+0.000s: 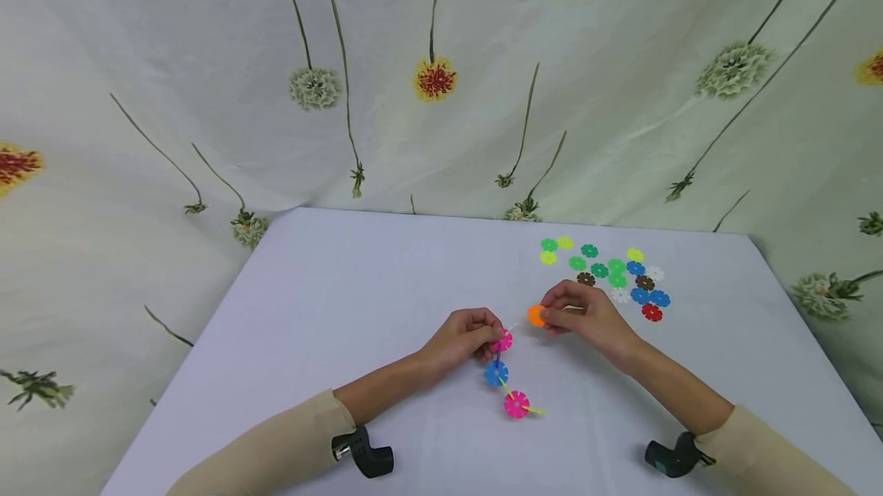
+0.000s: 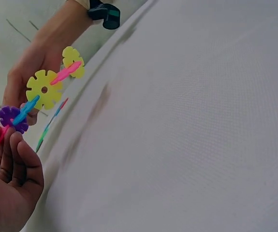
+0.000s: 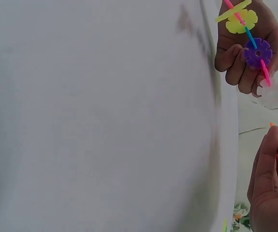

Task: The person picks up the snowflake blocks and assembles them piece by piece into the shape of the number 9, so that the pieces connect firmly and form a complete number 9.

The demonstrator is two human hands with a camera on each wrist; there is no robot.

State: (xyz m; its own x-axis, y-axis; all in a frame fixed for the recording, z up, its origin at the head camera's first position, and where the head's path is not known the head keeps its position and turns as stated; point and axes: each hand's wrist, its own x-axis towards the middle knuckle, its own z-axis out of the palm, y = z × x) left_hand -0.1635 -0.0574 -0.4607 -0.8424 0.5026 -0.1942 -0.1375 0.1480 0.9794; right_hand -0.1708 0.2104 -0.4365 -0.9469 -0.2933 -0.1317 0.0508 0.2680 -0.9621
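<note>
A chain [image 1: 496, 373] of notched, flower-shaped, plastic-looking discs, slotted crosswise to one another, is partly built below centre in the head view; the left hand [image 1: 464, 338] pinches it near its upper end. The right hand [image 1: 588, 317] pinches an orange disc [image 1: 536, 316], apart from the chain and not yet joined. Thin, flat loose discs [image 1: 617, 280] remain unlinked right of centre on the fine-woven, pale tabletop [image 1: 345, 289].
</note>
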